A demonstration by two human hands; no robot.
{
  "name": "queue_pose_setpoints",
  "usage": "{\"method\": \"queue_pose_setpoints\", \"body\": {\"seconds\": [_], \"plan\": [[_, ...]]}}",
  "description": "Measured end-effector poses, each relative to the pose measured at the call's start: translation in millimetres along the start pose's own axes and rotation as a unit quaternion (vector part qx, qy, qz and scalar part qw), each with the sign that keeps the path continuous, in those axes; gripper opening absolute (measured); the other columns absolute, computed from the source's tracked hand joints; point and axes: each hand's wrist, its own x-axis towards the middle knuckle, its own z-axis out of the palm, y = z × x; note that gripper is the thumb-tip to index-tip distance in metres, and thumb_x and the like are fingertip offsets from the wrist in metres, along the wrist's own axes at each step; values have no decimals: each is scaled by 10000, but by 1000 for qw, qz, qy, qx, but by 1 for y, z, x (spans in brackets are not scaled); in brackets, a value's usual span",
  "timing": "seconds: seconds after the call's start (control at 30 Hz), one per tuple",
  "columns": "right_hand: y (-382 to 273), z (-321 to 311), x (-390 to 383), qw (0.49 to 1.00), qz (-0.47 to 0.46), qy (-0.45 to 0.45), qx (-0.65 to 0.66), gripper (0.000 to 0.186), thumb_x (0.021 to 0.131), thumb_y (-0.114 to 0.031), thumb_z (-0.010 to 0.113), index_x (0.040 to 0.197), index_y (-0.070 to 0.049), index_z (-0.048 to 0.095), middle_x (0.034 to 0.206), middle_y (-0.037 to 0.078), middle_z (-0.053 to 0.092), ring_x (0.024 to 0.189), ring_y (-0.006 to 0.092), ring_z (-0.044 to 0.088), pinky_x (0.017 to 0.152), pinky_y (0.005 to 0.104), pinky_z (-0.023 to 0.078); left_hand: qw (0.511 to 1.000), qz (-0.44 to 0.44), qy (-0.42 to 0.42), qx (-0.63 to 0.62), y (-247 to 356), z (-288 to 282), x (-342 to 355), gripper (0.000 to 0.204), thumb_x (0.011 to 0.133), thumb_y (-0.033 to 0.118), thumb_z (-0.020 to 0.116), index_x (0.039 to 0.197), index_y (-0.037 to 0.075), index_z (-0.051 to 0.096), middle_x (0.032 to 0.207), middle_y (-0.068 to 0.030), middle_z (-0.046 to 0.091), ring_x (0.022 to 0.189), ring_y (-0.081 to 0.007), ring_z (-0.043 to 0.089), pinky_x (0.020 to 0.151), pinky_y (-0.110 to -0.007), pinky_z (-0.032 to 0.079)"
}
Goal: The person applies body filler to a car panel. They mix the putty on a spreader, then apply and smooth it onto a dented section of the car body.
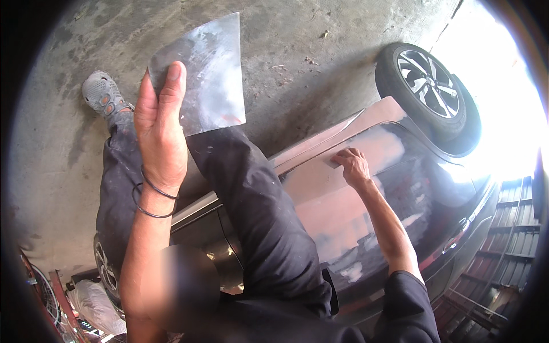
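Note:
My left hand grips a flat, greyish, four-sided mixing plate by its lower left edge, thumb on top. The plate is tilted, with smears and a bright reflection on its face. Farther right, my right hand is closed on a small flat spreader, which lies against the car door. Pinkish-beige filler covers much of the dark door's lower part, with pale, patchy spots around it. My fingers hide most of the spreader.
A wheel with a silver-and-black rim stands at the upper right. My legs straddle the space beside the car, and a grey clog rests on the concrete floor. A pale plastic bag lies lower left.

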Motion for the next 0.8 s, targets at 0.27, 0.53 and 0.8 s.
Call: {"method": "queue_pose_setpoints", "body": {"seconds": [0.27, 0.53, 0.8], "plan": [[11, -45, -37, 999, -34, 12, 31, 396, 865, -4, 657, 1119, -231, 859, 1209, -9, 764, 1315, 281, 629, 1123, 461, 497, 998, -52, 35, -21, -4, -5, -3, 392, 1151, 230, 624, 1498, 50, 655, 1544, -49, 643, 1447, -157, 564, 1236, -351, 410], [59, -15, 2, 997, -12, 78, -11, 466, 883, 33, 655, 1203, -243, 849, 1308, -16, 747, 1395, 280, 593, 1165, 463, 498, 999, -44, 30, -9, -4, -4, 2, 429, 1157, 250, 600, 1527, 35, 638, 1560, -58, 634, 1478, -160, 534, 1270, -349, 364], [77, -8, 20, 999, -18, 49, -12, 463, 894, 27, 649, 1206, -247, 853, 1304, -13, 753, 1397, 275, 595, 1172, 456, 497, 998, -41, 27, 29, -7, 1, 1, 429, 1155, 232, 600, 1532, 31, 633, 1592, -73, 619, 1504, -158, 515, 1288, -347, 336]]}}
